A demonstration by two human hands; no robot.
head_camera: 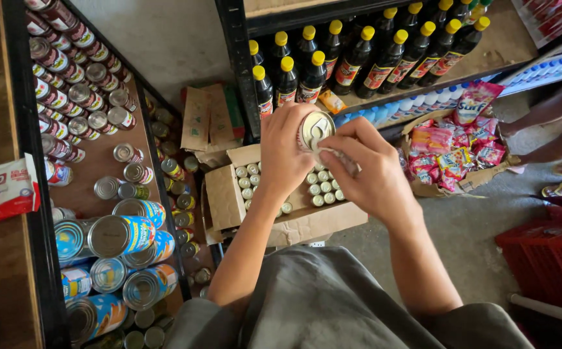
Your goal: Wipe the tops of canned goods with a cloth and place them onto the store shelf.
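My left hand point(282, 155) grips a small metal can point(315, 130) with a pull-tab lid, held up over an open cardboard box point(226, 197) on the floor. My right hand point(366, 169) presses a crumpled pale cloth point(339, 158) against the can's side just below the lid. Inside the box stand several more small cans point(323, 187), lids up.
A wooden shelf point(100, 165) at left carries several large and small tins. Dark bottles with yellow caps point(358, 55) fill the rack ahead. A carton of pink sachets point(452, 155) sits at right, with a red crate point(549, 258) beyond. Another person's legs point(546, 113) show at far right.
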